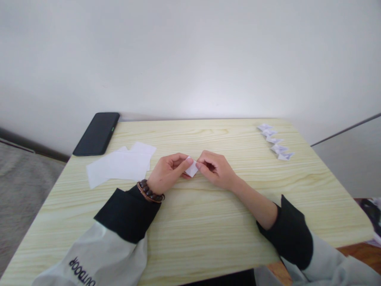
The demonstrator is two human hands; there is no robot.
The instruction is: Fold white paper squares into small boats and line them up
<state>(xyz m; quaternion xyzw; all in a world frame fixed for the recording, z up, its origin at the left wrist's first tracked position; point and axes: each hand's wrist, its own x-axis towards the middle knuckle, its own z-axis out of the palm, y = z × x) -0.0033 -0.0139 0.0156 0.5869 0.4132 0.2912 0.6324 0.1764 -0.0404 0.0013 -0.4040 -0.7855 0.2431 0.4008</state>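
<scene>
My left hand (167, 173) and my right hand (214, 168) meet at the middle of a pale wooden table (190, 234). Between their pinched fingertips sits a small folded white paper (191, 168), held just above the tabletop. Both hands have their fingers curled round it. A dark bead bracelet (150, 192) circles my left wrist. My sleeves are black and grey.
A loose stack of white paper sheets (120, 165) lies left of my hands. A black phone (97, 133) rests at the table's far left corner. Several small folded paper pieces (276, 142) lie in a row at the far right. A white wall stands behind.
</scene>
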